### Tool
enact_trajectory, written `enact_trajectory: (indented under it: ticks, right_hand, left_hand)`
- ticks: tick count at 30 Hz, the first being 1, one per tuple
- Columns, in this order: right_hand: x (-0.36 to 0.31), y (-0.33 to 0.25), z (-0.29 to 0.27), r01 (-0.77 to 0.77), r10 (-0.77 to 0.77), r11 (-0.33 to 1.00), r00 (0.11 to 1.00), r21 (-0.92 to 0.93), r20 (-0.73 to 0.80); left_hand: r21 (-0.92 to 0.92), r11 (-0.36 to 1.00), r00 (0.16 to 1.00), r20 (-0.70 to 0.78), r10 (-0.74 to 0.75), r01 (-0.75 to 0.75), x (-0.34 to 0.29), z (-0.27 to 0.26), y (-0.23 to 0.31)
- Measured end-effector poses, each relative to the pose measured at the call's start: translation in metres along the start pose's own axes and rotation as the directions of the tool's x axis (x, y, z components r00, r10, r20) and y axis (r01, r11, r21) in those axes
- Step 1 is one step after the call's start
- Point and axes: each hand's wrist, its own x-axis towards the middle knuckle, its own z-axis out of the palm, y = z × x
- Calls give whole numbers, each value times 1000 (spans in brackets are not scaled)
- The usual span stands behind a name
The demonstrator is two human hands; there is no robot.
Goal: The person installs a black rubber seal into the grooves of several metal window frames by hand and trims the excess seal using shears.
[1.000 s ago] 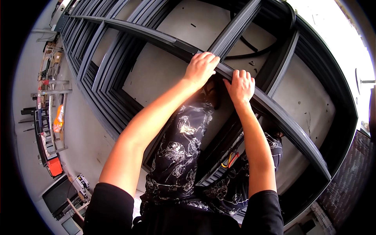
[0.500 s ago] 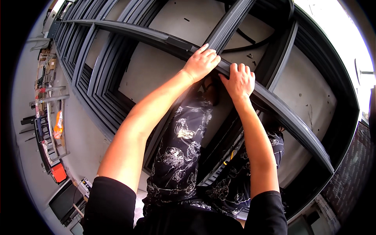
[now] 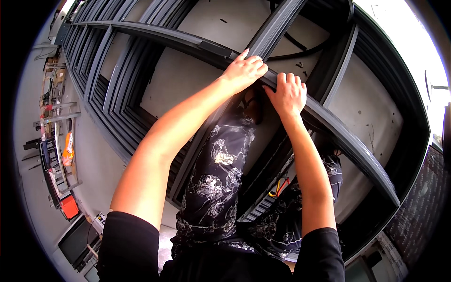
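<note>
A dark grey frame [image 3: 350, 132] made of long metal-looking profiles lies across the view, its rail running from upper left to lower right. At the joint where a crossbar [image 3: 276, 29] meets this rail, my left hand [image 3: 243, 74] is closed over the rail, one finger pointing forward. Just to its right, my right hand [image 3: 290, 97] curls its fingers over the same rail, with the thumb toward the left hand. The undersides of both hands' grips are hidden. My legs in patterned trousers [image 3: 211, 188] stand inside the frames, below the rail.
Several more grey frames [image 3: 117, 89] are stacked at the left. A tool with red and yellow handles [image 3: 280, 187] shows beside my right leg. Along the left wall are a cluttered rack [image 3: 58, 122], an orange bag [image 3: 68, 149] and a red box [image 3: 69, 207]. A black hose-like strip [image 3: 307, 54] curves beyond the rail.
My left hand has shifted slightly to the right, and its elbow has swung out a little. The right hand keeps its hold. More of the red and yellow tool handles shows now.
</note>
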Motion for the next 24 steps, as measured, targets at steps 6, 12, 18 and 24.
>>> enact_trajectory:
  ticks: [6,12,18,24]
  right_hand:
    - [-45,13,-35,85,-33,927,989,366,-145]
    - [-142,34,-43,-431,202,633,894,643,400]
    - [-144,73,-22,-712,173,-522,451,470,876]
    - [-113,81,-9,-550,151,-766,352,335,924]
  left_hand:
    - [-70,979,976,113,-185,194,2,1,17]
    - [29,996,984,152,-90,87,3,-1,11]
    - [113,994,949,315,-32,-4,17,-16,13]
    - [249,965,891,417,-179,78,38,-27,43]
